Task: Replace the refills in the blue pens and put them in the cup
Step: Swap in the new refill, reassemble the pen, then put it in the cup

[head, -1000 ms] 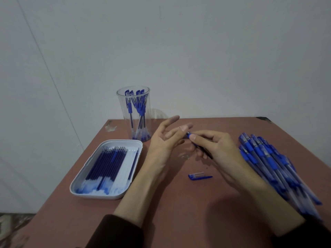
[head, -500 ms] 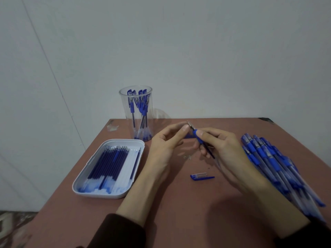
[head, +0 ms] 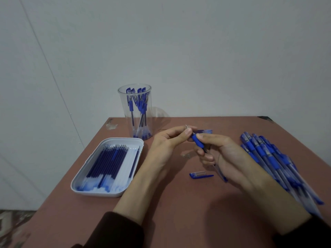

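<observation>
My right hand (head: 222,154) grips a blue pen (head: 198,142) by its blue grip section, barrel running down under the palm. My left hand (head: 170,142) pinches the pen's metal tip end between thumb and fingers. The pen's blue cap (head: 200,175) lies on the table below the hands. A clear cup (head: 135,111) with several blue pens stands at the back left. A white tray (head: 89,183) of several blue refills sits on the left. A pile of blue pens (head: 272,158) lies on the right.
The reddish-brown table (head: 179,221) ends at a white wall behind the cup. A blue piece (head: 206,131) lies just behind the hands. Bare tabletop lies in front of the hands and between tray and cap.
My hands have come together over the table middle. The left hand went from fingers spread to pinching the pen's tip, and the right hand turned the pen tip-up toward it.
</observation>
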Motion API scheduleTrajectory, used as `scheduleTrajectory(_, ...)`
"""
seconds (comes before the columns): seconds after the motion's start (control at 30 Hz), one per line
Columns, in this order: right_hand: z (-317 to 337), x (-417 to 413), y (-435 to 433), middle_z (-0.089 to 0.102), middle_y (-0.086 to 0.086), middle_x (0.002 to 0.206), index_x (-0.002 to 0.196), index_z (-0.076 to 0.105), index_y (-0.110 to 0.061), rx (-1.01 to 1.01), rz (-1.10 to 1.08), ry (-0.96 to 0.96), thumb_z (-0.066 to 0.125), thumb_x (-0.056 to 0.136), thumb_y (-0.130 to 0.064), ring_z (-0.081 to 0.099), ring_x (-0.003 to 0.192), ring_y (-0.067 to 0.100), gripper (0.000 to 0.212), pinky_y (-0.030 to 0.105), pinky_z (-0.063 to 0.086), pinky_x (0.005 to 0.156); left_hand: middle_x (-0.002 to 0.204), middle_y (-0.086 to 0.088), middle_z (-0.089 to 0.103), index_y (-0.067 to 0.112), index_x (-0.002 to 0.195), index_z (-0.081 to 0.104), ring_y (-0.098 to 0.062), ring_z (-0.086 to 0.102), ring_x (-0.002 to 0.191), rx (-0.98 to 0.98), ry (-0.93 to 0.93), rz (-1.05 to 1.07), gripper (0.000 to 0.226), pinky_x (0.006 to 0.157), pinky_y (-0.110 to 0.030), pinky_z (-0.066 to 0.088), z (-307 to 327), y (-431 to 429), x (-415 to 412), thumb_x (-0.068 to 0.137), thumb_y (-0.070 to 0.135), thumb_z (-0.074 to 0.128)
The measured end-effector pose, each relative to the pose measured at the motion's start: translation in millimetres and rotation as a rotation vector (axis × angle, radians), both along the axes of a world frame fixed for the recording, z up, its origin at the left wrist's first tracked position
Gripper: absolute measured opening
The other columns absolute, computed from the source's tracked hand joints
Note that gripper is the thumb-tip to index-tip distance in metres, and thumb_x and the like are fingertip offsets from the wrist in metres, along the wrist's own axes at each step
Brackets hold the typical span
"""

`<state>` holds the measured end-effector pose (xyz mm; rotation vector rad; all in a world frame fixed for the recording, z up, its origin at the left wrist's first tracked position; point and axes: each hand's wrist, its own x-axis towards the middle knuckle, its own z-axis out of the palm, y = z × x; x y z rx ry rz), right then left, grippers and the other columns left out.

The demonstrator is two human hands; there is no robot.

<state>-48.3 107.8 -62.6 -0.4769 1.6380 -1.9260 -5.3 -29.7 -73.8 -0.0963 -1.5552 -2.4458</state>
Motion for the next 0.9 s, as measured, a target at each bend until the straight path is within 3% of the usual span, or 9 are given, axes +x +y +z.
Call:
scheduleTrajectory(0.07, 0.4, -1.9, 0.1, 0.051, 0.001, 0.059, 0.102, 0.068, -0.002, 0.02, -0.015, 0.006, 0.05, 0.091, -0.021, 0.032, 0.046, 0.008, 0.029, 0.022, 0.022, 0.045, 0.074, -0.009, 0.068, 0.002, 0.091, 0.068, -0.013, 0.067, 0.071, -0.04, 0.001, 0.002, 0.013, 0.059, -0.023, 0.053, 3.5, 3.3, 1.8, 0.089, 0.006, 0.057)
scheduleTrajectory(0.17, 0.1, -5.4, -3.2, 0.052, 0.005, 0.063, 0.089, 0.068, -0.008, 0.022, -0.133, 0.075, 0.052, 0.091, -0.019, 0.037, 0.048, 0.01, 0.02, 0.024, 0.023, 0.045, 0.08, -0.002, 0.067, -0.002, 0.107, 0.064, 0.0, 0.065, 0.069, -0.195, -0.028, 0.037, 0.02, 0.057, -0.01, 0.048, 2.5, 5.2, 2.0, 0.09, 0.006, 0.059)
scheduleTrajectory(0.3, 1.2, -11.4, 3.3, 0.059, 0.006, 0.063, 0.091, 0.069, -0.01, 0.016, -0.335, 0.112, 0.057, 0.089, -0.011, 0.046, 0.051, 0.013, 0.012, 0.027, 0.03, 0.051, 0.076, 0.014, 0.065, 0.025, 0.094, 0.074, 0.006, 0.055, 0.069, -0.95, -0.133, 0.004, 0.028, 0.067, -0.01, 0.042, -8.5, -9.5, -0.1, 0.072, 0.041, 0.079)
scheduleTrajectory(0.4, 1.4, -15.0, 7.8, 0.064, 0.003, 0.067, 0.09, 0.07, -0.018, 0.021, -0.393, 0.192, 0.059, 0.088, -0.006, 0.05, 0.06, 0.015, 0.017, 0.03, 0.038, 0.059, 0.085, 0.007, 0.069, 0.029, 0.088, 0.075, -0.005, 0.059, 0.081, -1.224, -0.121, -0.154, 0.024, 0.077, -0.018, 0.047, -11.6, -15.0, 0.9, 0.067, 0.041, 0.081)
scheduleTrajectory(0.5, -0.7, -16.6, 11.3, 0.063, 0.003, 0.069, 0.091, 0.069, -0.03, 0.111, -0.436, 0.436, 0.061, 0.089, -0.008, 0.049, 0.06, 0.018, 0.024, 0.031, 0.042, 0.06, 0.082, 0.004, 0.07, 0.029, 0.083, 0.074, -0.011, 0.062, 0.078, -1.21, -0.102, -0.123, 0.015, 0.083, -0.034, 0.051, -14.8, -17.3, -1.0, 0.07, 0.033, 0.08)
scheduleTrajectory(0.6, -2.6, -15.2, 14.9, 0.065, -0.009, 0.074, 0.095, 0.07, -0.034, 0.336, -0.467, 0.84, 0.063, 0.086, -0.012, 0.053, 0.063, 0.004, 0.025, 0.012, 0.042, 0.062, 0.067, 0.009, 0.063, 0.025, 0.079, 0.071, -0.007, 0.058, 0.063, -0.949, -0.13, 0.115, 0.01, 0.072, -0.032, 0.05, -15.8, -20.1, -4.4, 0.075, 0.022, 0.079)
scheduleTrajectory(0.67, -3.2, -12.8, 15.1, 0.065, -0.021, 0.081, 0.095, 0.071, -0.031, 0.417, -0.463, 0.973, 0.065, 0.084, -0.011, 0.058, 0.075, -0.005, 0.023, 0.008, 0.04, 0.068, 0.068, 0.007, 0.064, 0.027, 0.077, 0.069, -0.008, 0.057, 0.062, -0.832, -0.123, 0.226, 0.015, 0.069, -0.031, 0.049, -14.7, -22.1, -6.1, 0.076, 0.014, 0.077)
scheduleTrajectory(0.8, -5.9, -13.0, 15.6, 0.066, -0.018, 0.086, 0.091, 0.07, -0.03, 0.598, -0.476, 1.147, 0.065, 0.08, -0.014, 0.057, 0.082, 0.01, 0.02, 0.034, 0.047, 0.075, 0.068, 0.006, 0.063, 0.031, 0.077, 0.069, -0.012, 0.059, 0.063, -0.776, -0.091, 0.312, 0.021, 0.066, -0.028, 0.052, -13.2, -26.3, -7.0, 0.077, 0.012, 0.076)
scheduleTrajectory(0.9, -4.9, -11.6, 17.4, 0.064, -0.017, 0.08, 0.087, 0.068, -0.031, 0.652, -0.47, 1.183, 0.064, 0.079, -0.014, 0.053, 0.078, 0.012, 0.019, 0.04, 0.047, 0.071, 0.059, 0.014, 0.06, 0.032, 0.077, 0.068, -0.002, 0.055, 0.053, -0.758, -0.062, 0.312, 0.023, 0.054, -0.014, 0.044, -11.7, -26.1, -5.4, 0.077, 0.01, 0.076)
